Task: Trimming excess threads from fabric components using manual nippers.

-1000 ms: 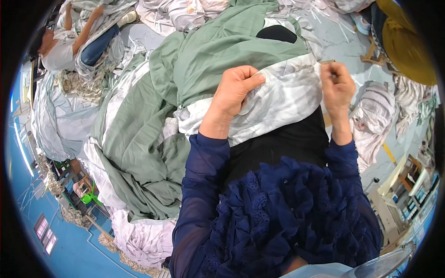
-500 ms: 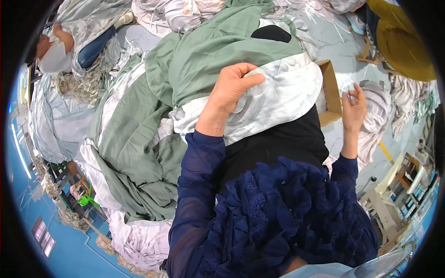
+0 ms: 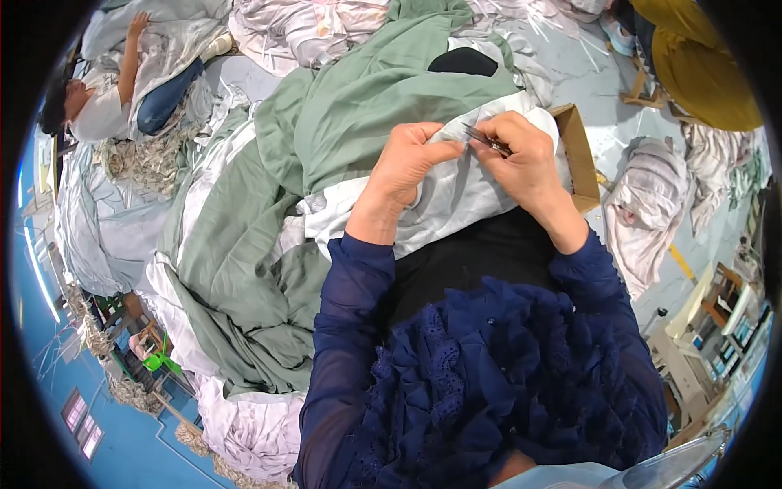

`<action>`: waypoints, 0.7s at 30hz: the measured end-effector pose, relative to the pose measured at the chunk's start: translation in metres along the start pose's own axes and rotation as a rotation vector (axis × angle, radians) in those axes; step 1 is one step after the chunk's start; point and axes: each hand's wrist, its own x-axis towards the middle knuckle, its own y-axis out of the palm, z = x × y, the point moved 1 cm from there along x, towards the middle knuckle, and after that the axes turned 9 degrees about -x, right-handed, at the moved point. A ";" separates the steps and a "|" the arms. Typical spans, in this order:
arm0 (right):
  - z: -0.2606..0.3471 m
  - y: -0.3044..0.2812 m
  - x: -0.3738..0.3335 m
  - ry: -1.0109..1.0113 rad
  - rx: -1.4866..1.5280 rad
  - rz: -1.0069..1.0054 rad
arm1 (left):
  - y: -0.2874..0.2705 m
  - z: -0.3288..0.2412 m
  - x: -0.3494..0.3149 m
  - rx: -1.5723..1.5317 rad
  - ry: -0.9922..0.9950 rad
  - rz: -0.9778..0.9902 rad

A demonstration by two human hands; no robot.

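Across my lap lies a large sage-green cloth [image 3: 383, 106] with a white side or border [image 3: 432, 200] folded over it. My left hand [image 3: 407, 159] is closed, pinching the white fabric between thumb and index finger. Close beside it, my right hand [image 3: 521, 151] grips small dark metal thread snips [image 3: 492, 141]. Their slim tips point left, at the fabric by my left fingertips. Whether the tips touch a thread cannot be made out.
An open cardboard box [image 3: 580, 155] stands just right of my lap. Crumpled pale fabric [image 3: 652, 191] lies on the floor beyond it. At the far left a person [image 3: 102, 106] sits among cloth; another person in mustard clothing [image 3: 700, 69] is at the upper right. Wooden furniture [image 3: 692, 350] stands at right.
My right hand has come in from beyond the box to the white fabric, where the snips now show in it. My left hand keeps its pinch. The person at far left has raised an arm.
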 end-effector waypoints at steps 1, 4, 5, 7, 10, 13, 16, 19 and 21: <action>-0.001 0.001 0.000 -0.025 -0.005 -0.003 | -0.002 0.001 0.001 0.000 -0.001 0.000; -0.005 0.006 0.002 -0.028 -0.025 -0.006 | -0.004 0.003 0.002 0.079 0.018 -0.009; -0.005 0.005 0.002 -0.027 -0.025 -0.005 | -0.002 0.002 0.001 0.071 0.026 -0.013; -0.007 0.004 0.001 0.022 -0.047 0.002 | -0.001 0.001 0.002 0.063 0.032 -0.013; -0.021 0.002 -0.005 0.043 -0.031 -0.072 | -0.001 0.001 0.001 0.040 0.007 -0.032; -0.039 -0.017 -0.017 0.165 -0.091 -0.174 | 0.000 0.000 0.000 0.002 -0.012 -0.055; -0.077 -0.048 -0.039 0.225 -0.168 -0.222 | -0.002 -0.001 -0.001 -0.020 -0.020 -0.046; -0.107 -0.077 -0.063 0.571 -0.301 -0.246 | -0.002 -0.001 0.001 -0.017 -0.031 -0.037; -0.114 -0.086 -0.073 0.572 -0.369 -0.229 | 0.002 -0.003 0.001 -0.017 -0.042 -0.040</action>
